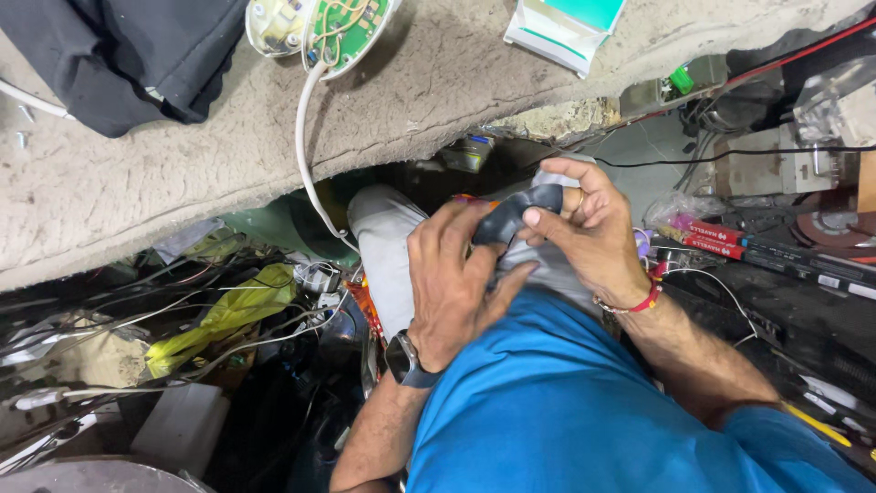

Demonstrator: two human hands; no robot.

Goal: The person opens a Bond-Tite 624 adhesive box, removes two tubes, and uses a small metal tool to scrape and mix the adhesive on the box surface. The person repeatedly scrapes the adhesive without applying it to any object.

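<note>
Between both hands, black tape roll [516, 217], left hand [456, 283], right hand [593, 233]

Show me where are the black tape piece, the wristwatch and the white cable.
black tape piece [516, 217], head view, on its middle between both hands.
wristwatch [404, 359], head view, on its dark face.
white cable [302, 151], head view, on its stretch across the bench covering.
</note>
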